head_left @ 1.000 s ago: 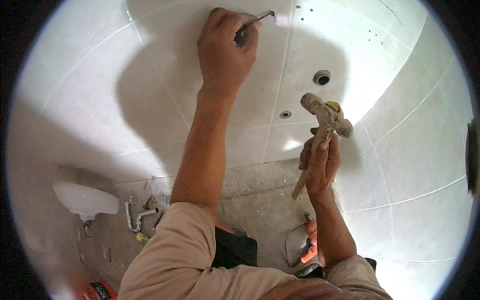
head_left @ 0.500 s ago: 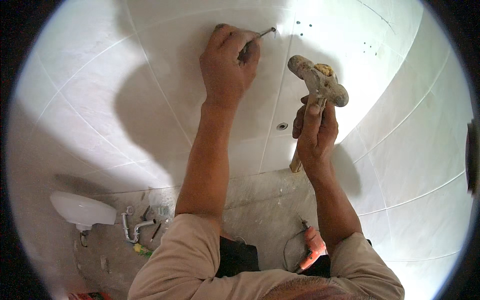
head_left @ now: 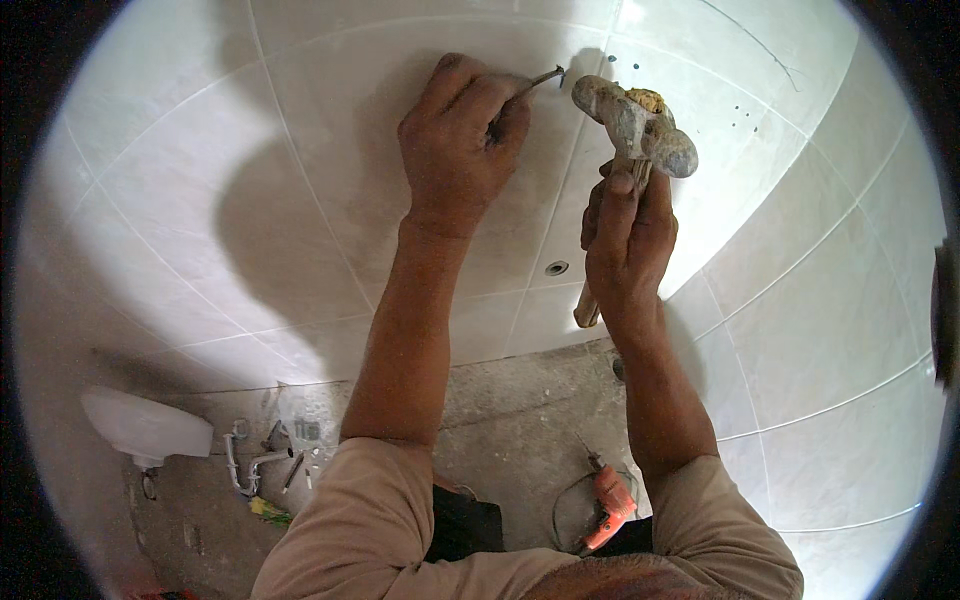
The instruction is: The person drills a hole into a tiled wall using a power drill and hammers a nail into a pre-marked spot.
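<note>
My left hand (head_left: 465, 135) is closed in a pinch on a thin dark metal nail (head_left: 543, 77), held against or close to the tiled wall. The nail's wider end points right, toward the hammer; its other end is hidden in my fingers. My right hand (head_left: 630, 235) grips a hammer (head_left: 630, 125) by its wooden handle, just below the head. The worn grey head has two rounded ends, and its left end is near the nail but apart from it. The handle's lower end (head_left: 587, 310) sticks out below my palm.
Pale tiles (head_left: 180, 230) cover the wall, which has dark marks (head_left: 637, 66) and a round fitting (head_left: 556, 268). An orange drill (head_left: 611, 508) lies on the concrete floor (head_left: 540, 410). At the left are a white basin (head_left: 145, 422) and pipe pieces (head_left: 245, 480).
My right hand has raised the hammer, bringing its head closer to the nail. My left hand stays nearly in place, still pinching the nail. The view has shifted slightly.
</note>
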A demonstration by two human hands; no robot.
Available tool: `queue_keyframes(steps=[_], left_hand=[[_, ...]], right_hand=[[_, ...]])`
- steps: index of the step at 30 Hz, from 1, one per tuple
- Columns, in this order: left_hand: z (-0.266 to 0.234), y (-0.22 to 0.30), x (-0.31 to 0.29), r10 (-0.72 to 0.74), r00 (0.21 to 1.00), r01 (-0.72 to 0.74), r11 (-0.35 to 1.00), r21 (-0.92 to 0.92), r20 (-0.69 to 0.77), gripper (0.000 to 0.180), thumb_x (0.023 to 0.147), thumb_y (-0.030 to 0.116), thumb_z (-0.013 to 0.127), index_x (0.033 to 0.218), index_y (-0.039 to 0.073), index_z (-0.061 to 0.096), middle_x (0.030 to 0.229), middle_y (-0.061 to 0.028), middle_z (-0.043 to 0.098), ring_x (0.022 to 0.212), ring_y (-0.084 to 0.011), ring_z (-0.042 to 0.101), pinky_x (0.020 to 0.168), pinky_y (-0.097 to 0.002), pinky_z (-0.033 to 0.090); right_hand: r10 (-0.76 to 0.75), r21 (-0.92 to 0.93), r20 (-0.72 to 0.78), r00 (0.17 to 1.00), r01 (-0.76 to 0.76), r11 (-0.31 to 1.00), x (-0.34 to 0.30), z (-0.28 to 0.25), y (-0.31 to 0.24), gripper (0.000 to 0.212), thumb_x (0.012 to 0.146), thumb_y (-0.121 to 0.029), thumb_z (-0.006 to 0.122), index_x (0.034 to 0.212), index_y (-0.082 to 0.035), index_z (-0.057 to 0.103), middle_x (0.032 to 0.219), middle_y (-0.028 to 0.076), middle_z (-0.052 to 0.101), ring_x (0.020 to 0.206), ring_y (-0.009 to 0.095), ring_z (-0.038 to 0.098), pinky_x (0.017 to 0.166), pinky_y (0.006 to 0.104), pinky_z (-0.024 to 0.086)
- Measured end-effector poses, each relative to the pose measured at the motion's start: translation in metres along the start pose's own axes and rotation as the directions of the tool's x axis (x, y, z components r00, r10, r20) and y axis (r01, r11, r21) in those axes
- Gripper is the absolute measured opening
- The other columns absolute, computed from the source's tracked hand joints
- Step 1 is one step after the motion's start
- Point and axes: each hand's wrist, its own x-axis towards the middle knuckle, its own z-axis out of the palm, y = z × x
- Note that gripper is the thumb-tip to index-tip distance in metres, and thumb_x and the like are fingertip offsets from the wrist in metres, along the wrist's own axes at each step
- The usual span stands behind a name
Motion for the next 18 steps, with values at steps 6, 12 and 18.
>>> queue_keyframes(steps=[6,12,18], left_hand=[[0.001,0.001,0.002,0.013,1.000,-0.012,0.999,0.036,-0.020,0.016,0.071,0.001,0.077,0.084,0.009,0.070,0.083,-0.0045,0.062,0.072,-0.0223,0.065,0.062,-0.0347,0.055],[0.000,0.001,0.002,0.010,0.999,-0.009,0.999,0.034,-0.031,0.016,0.071,0.002,0.077,0.085,0.007,0.070,0.085,-0.0051,0.063,0.072,-0.0229,0.065,0.063,-0.0351,0.055],[0.001,0.000,0.001,0.031,0.999,-0.030,0.999,0.039,-0.033,0.016,0.071,0.003,0.078,0.085,0.007,0.069,0.084,-0.0055,0.062,0.072,-0.0230,0.065,0.062,-0.0348,0.055]], right_hand=[[-0.089,-0.058,0.015,0.996,0.090,0.994,0.009,0.002,0.005,0.037,0.109,-0.037,0.043,0.104,-0.001,0.051,0.058,-0.002,0.047,0.048,0.005,0.044,0.043,0.0247,0.037],[-0.117,-0.100,0.035,0.993,0.120,0.988,0.013,0.003,0.006,0.036,0.109,-0.036,0.043,0.105,-0.002,0.052,0.058,-0.003,0.048,0.049,0.005,0.044,0.043,0.0248,0.037],[-0.100,-0.130,0.039,0.994,0.105,0.986,0.013,0.003,0.009,0.033,0.108,-0.033,0.044,0.104,-0.001,0.051,0.062,-0.001,0.050,0.050,0.005,0.045,0.044,0.0251,0.038]])
